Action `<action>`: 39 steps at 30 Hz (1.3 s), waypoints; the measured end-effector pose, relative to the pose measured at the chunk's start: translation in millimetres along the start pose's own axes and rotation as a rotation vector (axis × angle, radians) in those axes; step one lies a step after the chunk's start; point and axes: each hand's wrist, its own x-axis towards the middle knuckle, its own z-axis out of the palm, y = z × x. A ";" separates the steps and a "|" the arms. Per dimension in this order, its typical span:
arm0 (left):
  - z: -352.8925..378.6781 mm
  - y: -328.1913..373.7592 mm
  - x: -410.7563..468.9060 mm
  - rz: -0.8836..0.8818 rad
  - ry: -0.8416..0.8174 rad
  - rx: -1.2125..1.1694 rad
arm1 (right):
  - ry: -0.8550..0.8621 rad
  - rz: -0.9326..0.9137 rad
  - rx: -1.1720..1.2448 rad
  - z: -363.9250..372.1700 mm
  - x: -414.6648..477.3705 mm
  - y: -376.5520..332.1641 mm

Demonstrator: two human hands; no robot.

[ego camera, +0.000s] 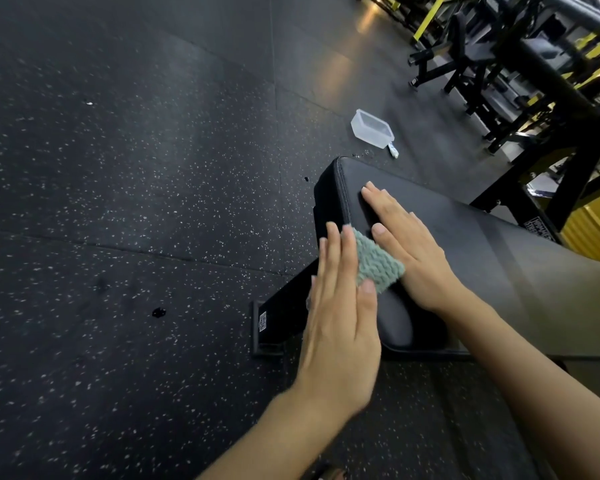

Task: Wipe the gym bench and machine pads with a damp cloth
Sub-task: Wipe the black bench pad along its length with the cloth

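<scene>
Head view: left hand (340, 317) and right hand (407, 245) lay flat, fingers straight.
Cloth (378, 263): beneath left fingers (331, 258), ungripped; could have slid off bench (499, 271) edge.

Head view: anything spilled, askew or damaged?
Minor: dark, wet-looking spots on the floor beside the bench, possibly drips. Clear tub stands upright beyond the bench end. Nothing looks damaged.

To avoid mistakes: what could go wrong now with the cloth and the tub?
1. The left hand presses the cloth flat at the bench edge without gripping it; it might slip to the floor.
2. The tub sits on the floor near the bench end; a foot could knock it.
</scene>
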 end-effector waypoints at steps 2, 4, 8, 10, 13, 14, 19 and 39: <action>-2.5 -5.1 24.0 -0.010 0.013 0.019 | 0.000 -0.003 -0.001 -0.2 0.4 0.9; -6.0 -8.8 46.8 -0.032 0.007 0.030 | 0.004 -0.012 -0.006 -0.1 1.0 1.4; -11.5 -11.1 66.7 -0.049 -0.019 0.035 | -0.001 -0.016 -0.010 0.3 1.9 2.3; -12.5 -11.4 66.5 -0.039 -0.021 0.038 | -0.014 -0.022 -0.022 0.2 2.2 2.1; -13.4 -10.4 64.4 -0.040 -0.031 0.048 | -0.025 -0.035 -0.039 -0.1 3.0 3.0; -14.0 -9.8 64.2 -0.041 -0.033 0.049 | -0.029 -0.038 -0.045 -0.4 3.3 2.9; -15.9 -7.5 63.8 -0.038 -0.039 0.079 | -0.045 -0.018 -0.072 -0.3 3.3 -0.3; -49.6 25.8 45.3 -0.083 0.074 0.095 | 0.025 0.121 -0.082 4.5 -12.3 -17.1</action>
